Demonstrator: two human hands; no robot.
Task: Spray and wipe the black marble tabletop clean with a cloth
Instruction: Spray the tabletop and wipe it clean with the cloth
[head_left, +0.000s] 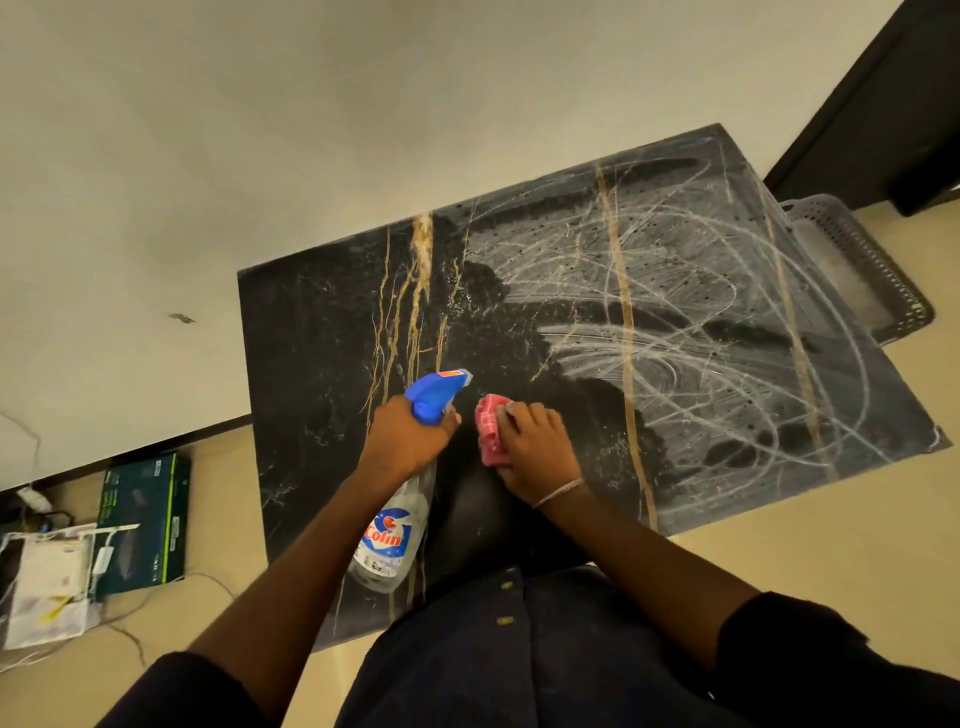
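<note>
The black marble tabletop (322, 332) with gold veins fills the middle of the view. Its right half carries white swirled streaks and droplets; the left half looks dark and plain. My left hand (408, 439) grips the neck of a clear spray bottle (389, 540) with a blue trigger head, nozzle pointing away from me over the table. Just to its right, my right hand (530, 449) presses a folded pink cloth (491, 428) flat on the marble.
A grey perforated plastic basket (862, 270) sits on the floor beyond the table's right edge. On the floor at left lie a dark green box (143, 525), white papers and bags (49, 587) and loose cables. A white wall runs behind the table, and a dark door frame (878, 109) stands at top right.
</note>
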